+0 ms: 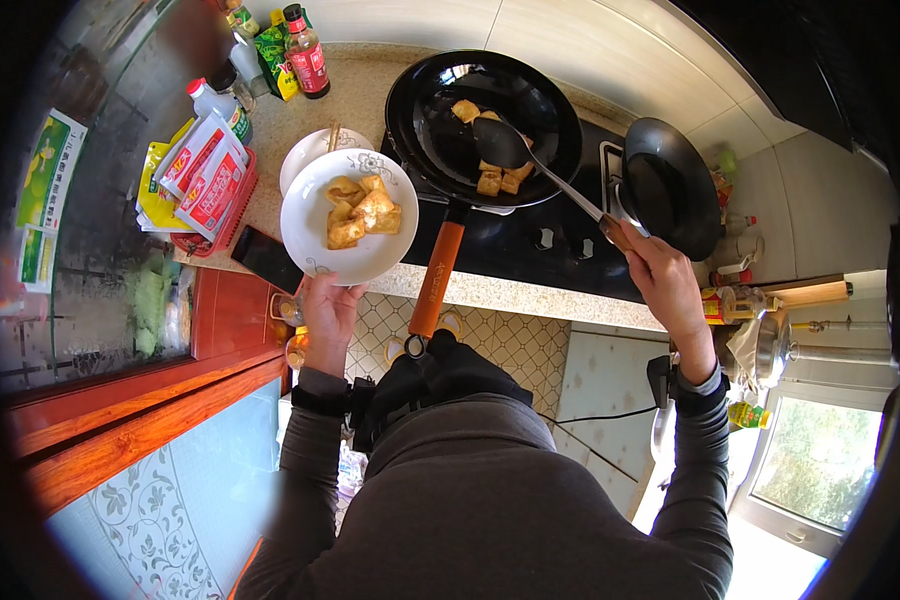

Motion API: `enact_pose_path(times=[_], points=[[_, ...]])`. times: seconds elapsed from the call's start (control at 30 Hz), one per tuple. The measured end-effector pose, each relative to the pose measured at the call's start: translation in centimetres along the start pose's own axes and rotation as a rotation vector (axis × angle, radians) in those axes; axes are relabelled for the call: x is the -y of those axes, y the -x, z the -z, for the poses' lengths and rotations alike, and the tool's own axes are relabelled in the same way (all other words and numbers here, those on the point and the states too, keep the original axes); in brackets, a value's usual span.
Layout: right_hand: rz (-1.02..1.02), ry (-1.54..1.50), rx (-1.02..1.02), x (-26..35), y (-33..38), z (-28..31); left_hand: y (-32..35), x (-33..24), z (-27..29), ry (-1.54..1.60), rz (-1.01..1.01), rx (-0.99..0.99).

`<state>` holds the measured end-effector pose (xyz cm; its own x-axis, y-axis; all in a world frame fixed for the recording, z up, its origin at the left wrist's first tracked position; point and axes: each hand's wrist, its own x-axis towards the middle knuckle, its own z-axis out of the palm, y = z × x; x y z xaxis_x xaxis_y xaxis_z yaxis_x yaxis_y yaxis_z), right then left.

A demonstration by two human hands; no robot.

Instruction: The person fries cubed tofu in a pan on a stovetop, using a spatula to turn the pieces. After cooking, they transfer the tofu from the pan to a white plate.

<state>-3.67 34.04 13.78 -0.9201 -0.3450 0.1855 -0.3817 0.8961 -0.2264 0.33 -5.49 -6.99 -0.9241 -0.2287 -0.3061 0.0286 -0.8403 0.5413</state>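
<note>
My left hand (pixel 331 310) is closed on the near rim of a white plate (pixel 305 240) with a leafy pattern. Several golden fried tofu pieces (pixel 370 210) are heaped on it. In my right hand (pixel 662 280) is the handle of a cooking spoon (pixel 570 190) with a dark head. Its head rests inside a black wok (pixel 430 130) on the stove, among more fried tofu pieces (pixel 489 183). The wok's orange-brown handle (pixel 437 280) points toward me, between my hands.
A second plate (pixel 305 155) with chopsticks (pixel 333 138) is partly hidden behind the held one. Left of it are a red basket (pixel 238 205) of packets, a dark phone (pixel 267 260) and sauce bottles (pixel 307 55). Another black pan (pixel 670 185) sits at the stove's right.
</note>
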Motion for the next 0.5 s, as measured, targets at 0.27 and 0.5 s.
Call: enact_pose_path(times=[0.27, 0.5], points=[[0.097, 0.317, 0.021, 0.1, 0.0, 0.5, 0.4, -0.1, -0.2, 0.004, -0.013, -0.006], [0.095, 0.179, 0.081, 1.3, 0.0, 1.3, 0.6, 0.1, 0.3, 0.007, 0.007, 0.044]])
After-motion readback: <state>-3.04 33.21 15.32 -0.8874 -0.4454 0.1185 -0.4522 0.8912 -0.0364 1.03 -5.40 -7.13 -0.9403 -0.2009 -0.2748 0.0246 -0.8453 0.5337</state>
